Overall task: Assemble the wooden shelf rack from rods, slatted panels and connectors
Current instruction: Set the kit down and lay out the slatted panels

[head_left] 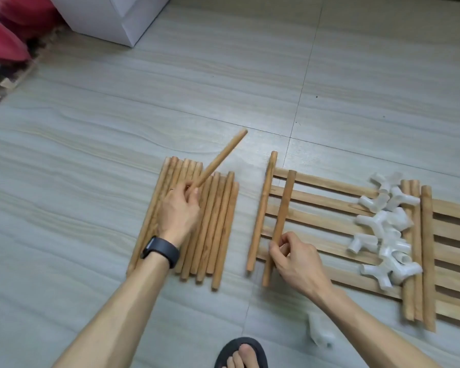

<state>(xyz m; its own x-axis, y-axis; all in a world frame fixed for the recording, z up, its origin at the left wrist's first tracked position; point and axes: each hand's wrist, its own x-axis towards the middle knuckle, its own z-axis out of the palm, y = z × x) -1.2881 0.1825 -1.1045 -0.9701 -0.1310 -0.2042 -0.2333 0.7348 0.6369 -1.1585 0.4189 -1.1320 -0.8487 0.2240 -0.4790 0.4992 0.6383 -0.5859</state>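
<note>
Several wooden rods (pixel 218 229) lie side by side in a row on the floor. Above that row my left hand (pixel 178 211) grips one rod (pixel 221 158), its free end raised and pointing up to the right. My right hand (pixel 295 258) pinches another rod (pixel 282 216) near its lower part, over the left end of a slatted panel (pixel 324 200). One more loose rod (pixel 262 213) lies just left of it. Several white plastic connectors (pixel 385 229) are piled on the panel, and three rods (pixel 420 251) lie across its right part.
A single white connector (pixel 320 332) lies on the floor near my right forearm. My foot in a black sandal (pixel 243 351) shows at the bottom edge. A white box (pixel 112 17) and red cloth (pixel 6 30) sit at the far left.
</note>
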